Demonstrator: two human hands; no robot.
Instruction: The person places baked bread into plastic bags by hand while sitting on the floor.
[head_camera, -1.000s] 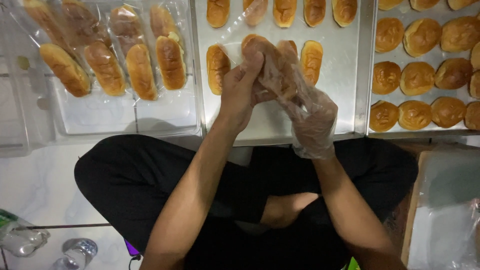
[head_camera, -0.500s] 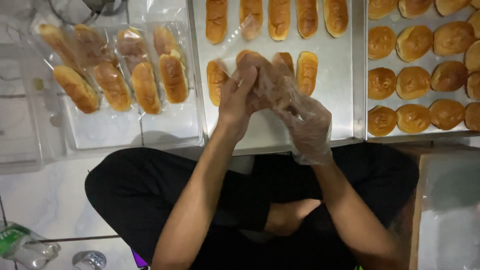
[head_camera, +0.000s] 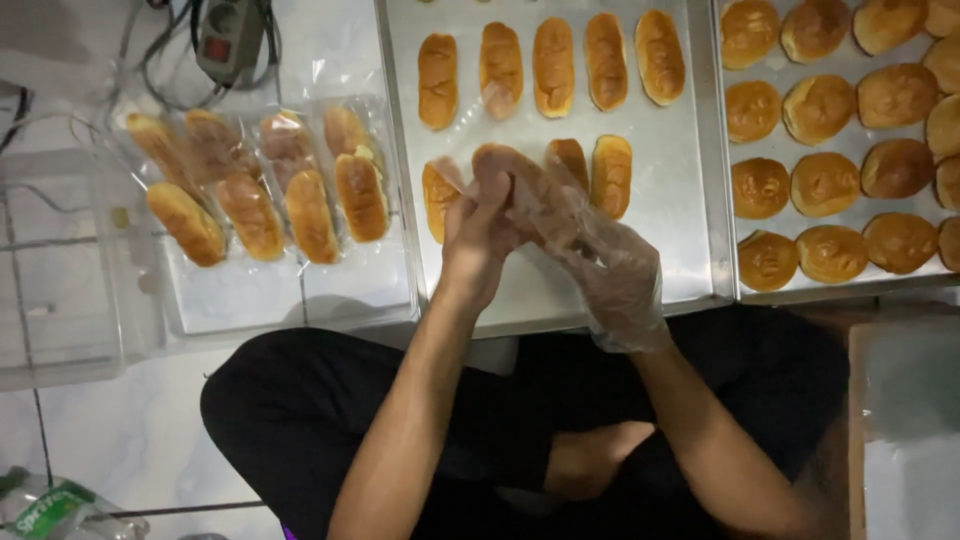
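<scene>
Raised above the metal tray (head_camera: 540, 300) of long rolls, a bun (head_camera: 515, 180) is pinched between the bare left hand (head_camera: 480, 235) and gloved right hand (head_camera: 610, 275), apparently being slipped into a clear bag (head_camera: 560, 215).

Both forearms rise from the bottom of the frame and converge just above its centre. The left hand (head_camera: 480, 235) is bare, its fingers curled and pointing up and to the right. The right hand (head_camera: 612, 270) wears a clear plastic glove reaching the wrist, fingers bent leftward toward the left hand. The fingertips of both meet.
</scene>
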